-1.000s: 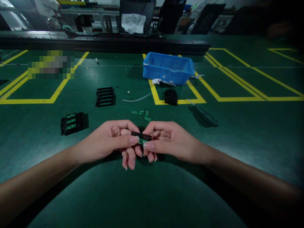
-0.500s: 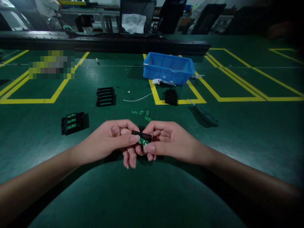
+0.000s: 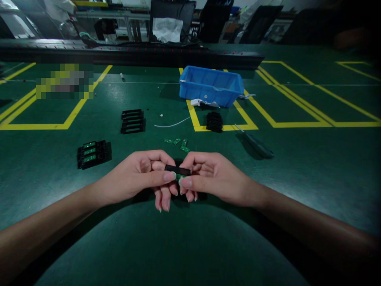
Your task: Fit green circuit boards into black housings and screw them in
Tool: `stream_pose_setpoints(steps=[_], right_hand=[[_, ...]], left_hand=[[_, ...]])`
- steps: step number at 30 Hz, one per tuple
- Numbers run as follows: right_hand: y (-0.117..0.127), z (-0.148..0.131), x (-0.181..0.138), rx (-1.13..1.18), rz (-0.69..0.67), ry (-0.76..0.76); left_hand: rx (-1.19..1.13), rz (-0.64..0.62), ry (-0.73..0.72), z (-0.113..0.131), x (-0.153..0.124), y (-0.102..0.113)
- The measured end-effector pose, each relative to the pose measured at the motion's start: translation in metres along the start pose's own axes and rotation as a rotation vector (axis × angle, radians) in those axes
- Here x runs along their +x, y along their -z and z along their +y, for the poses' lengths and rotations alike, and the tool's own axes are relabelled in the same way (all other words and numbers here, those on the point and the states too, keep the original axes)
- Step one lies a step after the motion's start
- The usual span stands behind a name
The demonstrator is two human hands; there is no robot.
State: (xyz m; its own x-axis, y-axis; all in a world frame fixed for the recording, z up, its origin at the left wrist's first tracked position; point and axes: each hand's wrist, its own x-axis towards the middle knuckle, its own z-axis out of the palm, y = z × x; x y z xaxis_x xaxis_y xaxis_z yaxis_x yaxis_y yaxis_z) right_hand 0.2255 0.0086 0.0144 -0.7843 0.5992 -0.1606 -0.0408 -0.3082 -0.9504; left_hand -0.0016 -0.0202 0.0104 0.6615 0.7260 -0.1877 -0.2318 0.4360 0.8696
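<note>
My left hand (image 3: pixel 149 172) and my right hand (image 3: pixel 205 174) meet at the middle, both closed on one small black plastic frame (image 3: pixel 177 170). A green circuit board (image 3: pixel 180 176) shows at the frame's near side, mostly covered by my two thumbs, which press close together. Just beyond my fingers lie several loose green circuit boards (image 3: pixel 184 148). To the left sits a row of black frames with green boards in them (image 3: pixel 89 153). Farther back is a row of black frames without boards (image 3: pixel 132 121). Another group of black frames (image 3: pixel 214 121) lies right of centre.
A blue plastic bin (image 3: pixel 211 86) stands at the back, with torn white wrapping (image 3: pixel 205 103) at its front. A screwdriver with a dark handle (image 3: pixel 257 145) lies on the right. A thin white strip (image 3: pixel 172 124) rests mid-table. A long black rail (image 3: pixel 131 53) crosses the far side.
The black frame has tipped slightly in my fingers, so less of the green board shows. My right thumb has shifted a little left and up. The things on the table are unmoved.
</note>
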Motion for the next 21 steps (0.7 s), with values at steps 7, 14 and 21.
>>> stream_pose_setpoints(steps=[7,14,21], right_hand=[[0.0008,0.0009,0.0001,0.012,-0.012,0.006],[0.0012,0.0014,-0.0019,-0.012,-0.010,-0.010],[0.0020,0.0018,0.0001,0.004,-0.024,-0.002]], left_hand=[[0.027,-0.005,0.002,-0.0002,-0.0008,-0.0005],[0.087,-0.015,0.005,-0.0001,-0.0006,-0.0003],[0.114,0.000,-0.009,-0.0006,-0.0004,-0.0012]])
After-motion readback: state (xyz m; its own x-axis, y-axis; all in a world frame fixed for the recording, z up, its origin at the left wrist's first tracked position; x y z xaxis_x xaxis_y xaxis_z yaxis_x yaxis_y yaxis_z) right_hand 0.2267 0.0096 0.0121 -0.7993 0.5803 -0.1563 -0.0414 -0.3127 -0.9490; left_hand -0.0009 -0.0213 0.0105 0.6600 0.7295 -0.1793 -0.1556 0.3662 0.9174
